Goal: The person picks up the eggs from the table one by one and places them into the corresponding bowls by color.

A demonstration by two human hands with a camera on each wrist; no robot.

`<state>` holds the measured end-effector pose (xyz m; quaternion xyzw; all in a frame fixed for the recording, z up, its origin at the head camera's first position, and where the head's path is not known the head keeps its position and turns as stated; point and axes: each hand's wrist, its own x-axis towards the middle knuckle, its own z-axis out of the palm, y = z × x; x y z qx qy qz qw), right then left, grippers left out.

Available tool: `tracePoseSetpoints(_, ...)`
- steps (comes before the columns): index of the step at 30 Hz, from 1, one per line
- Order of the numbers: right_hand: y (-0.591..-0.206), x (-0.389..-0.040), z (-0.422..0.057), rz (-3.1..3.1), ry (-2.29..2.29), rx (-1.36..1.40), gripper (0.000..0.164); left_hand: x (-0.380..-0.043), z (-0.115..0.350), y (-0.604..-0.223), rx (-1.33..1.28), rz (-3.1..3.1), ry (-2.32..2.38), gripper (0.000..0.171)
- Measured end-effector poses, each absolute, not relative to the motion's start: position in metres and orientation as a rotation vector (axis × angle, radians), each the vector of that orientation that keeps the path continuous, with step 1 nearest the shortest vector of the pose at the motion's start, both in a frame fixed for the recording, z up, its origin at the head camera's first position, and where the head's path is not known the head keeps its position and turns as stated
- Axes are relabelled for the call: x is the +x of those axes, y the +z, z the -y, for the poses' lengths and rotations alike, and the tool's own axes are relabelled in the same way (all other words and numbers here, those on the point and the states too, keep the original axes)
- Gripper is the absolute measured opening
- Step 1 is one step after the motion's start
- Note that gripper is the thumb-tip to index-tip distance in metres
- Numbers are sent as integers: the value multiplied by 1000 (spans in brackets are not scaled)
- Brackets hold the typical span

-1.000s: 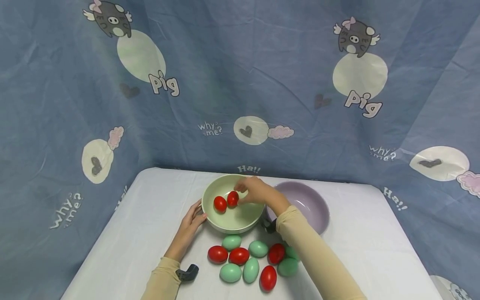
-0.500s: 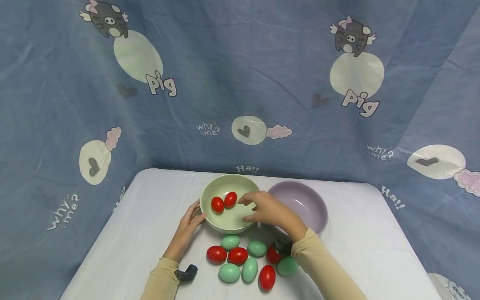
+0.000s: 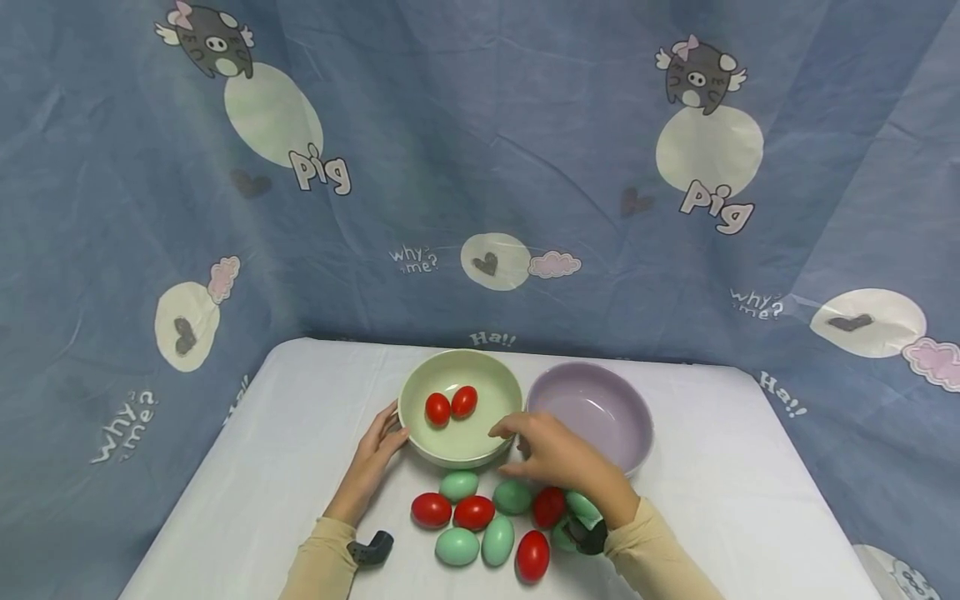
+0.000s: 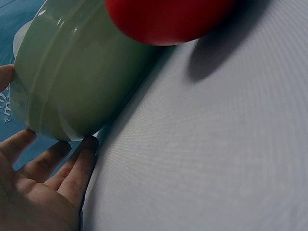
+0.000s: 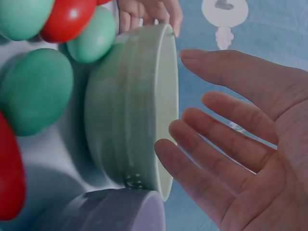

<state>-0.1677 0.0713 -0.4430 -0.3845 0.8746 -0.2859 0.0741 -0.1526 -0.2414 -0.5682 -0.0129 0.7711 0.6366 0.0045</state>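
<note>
In the head view a pale green bowl [image 3: 460, 450] stands on the table with two red eggs inside, one red egg [image 3: 438, 409] beside another [image 3: 464, 402]. My left hand [image 3: 371, 457] touches the bowl's left side with its fingertips, the fingers fairly straight. The left wrist view has these fingers [image 4: 77, 178] against the bowl's wall. My right hand [image 3: 558, 450] hovers at the bowl's front right rim, thumb and fingers spread, holding nothing. Just below it lies a green egg [image 3: 513, 497]. The right wrist view shows the bare palm [image 5: 260, 183].
A purple bowl [image 3: 600, 400] with no eggs visible stands right of the green one. Several red and green eggs lie on the white table in front, among them a red egg [image 3: 532, 557] and a green egg [image 3: 457, 547]. A patterned blue cloth [image 3: 420, 183] hangs behind.
My right hand has drawn back from inside the green bowl, toward the front right, leaving both red eggs there. My left hand stays at the bowl's side.
</note>
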Motion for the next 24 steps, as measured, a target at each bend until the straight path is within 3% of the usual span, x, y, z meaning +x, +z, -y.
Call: tracePoseSetpoints(24, -476, -105, -106, -2534, -853, -1046, 40, -151, 240, -567, -39, -2411, 2009, 61)
